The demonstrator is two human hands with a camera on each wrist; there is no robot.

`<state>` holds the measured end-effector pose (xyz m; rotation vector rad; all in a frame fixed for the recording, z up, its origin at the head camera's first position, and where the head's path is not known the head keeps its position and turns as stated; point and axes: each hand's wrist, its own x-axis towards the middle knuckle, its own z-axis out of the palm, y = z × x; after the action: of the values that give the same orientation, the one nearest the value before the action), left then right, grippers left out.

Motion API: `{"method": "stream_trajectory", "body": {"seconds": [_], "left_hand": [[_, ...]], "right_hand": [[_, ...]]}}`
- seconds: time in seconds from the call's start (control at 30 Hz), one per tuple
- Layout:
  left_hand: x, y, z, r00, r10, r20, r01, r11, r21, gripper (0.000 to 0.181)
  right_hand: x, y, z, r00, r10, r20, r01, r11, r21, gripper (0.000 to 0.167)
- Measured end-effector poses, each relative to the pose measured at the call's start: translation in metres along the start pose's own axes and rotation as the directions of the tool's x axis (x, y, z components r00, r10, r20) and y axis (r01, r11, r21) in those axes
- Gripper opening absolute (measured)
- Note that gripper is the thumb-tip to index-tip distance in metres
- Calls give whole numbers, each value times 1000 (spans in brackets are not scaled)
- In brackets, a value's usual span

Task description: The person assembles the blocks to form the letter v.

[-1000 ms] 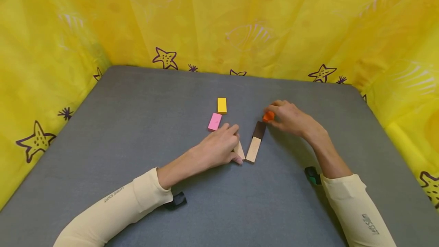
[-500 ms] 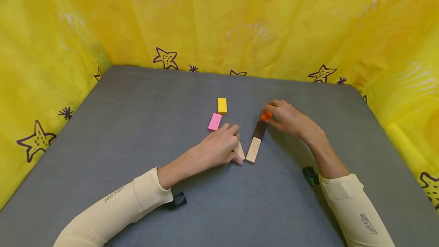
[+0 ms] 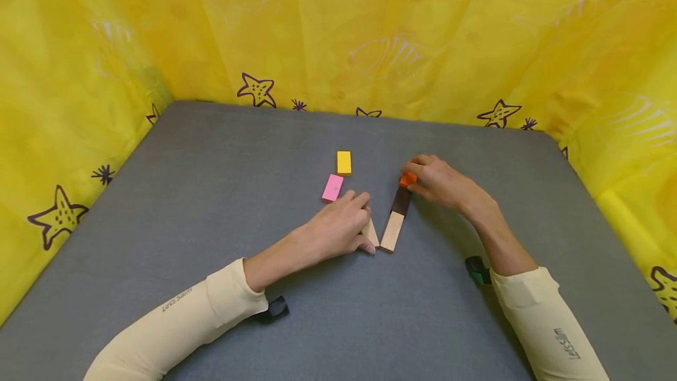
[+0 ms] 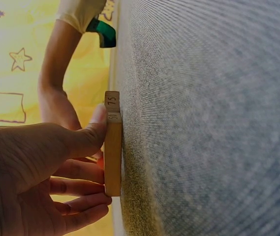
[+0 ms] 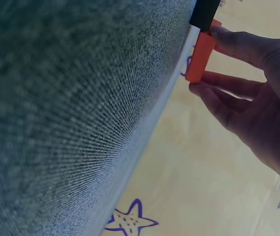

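Observation:
My left hand [image 3: 338, 225] holds a light wooden block [image 3: 371, 234] on the grey tabletop. In the left wrist view the thumb is at one end of this wooden block [image 4: 112, 160] and fingertips at the other. Its near end lies close to that of a second light wooden block [image 3: 392, 231], forming a V. A dark brown block [image 3: 401, 200] continues the right side. Beyond it, my right hand [image 3: 441, 181] pinches an orange block [image 3: 407, 179], partly hidden by fingers. In the right wrist view the orange block [image 5: 200, 59] meets the dark block [image 5: 204, 12].
A pink block [image 3: 332, 188] lies just beyond my left hand, angled. Farther back is a yellow block [image 3: 344, 163]. Yellow patterned cloth [image 3: 317, 40] stands around the back and sides of the grey table [image 3: 211, 157].
My right hand has shifted slightly left with the orange block, bringing it to the far end of the dark brown block. The left hand stays in place on its wooden block.

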<state>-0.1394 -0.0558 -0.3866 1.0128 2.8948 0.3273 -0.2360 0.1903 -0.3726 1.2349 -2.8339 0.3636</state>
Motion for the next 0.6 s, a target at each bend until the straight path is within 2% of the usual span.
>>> {"method": "stream_trajectory", "body": {"seconds": [0.6], "left_hand": [[0,2,-1,1000,-11,21,11,1000,1,52]], "right_hand": [[1,2,4,996,28,88,-31,999,32,25]]}}
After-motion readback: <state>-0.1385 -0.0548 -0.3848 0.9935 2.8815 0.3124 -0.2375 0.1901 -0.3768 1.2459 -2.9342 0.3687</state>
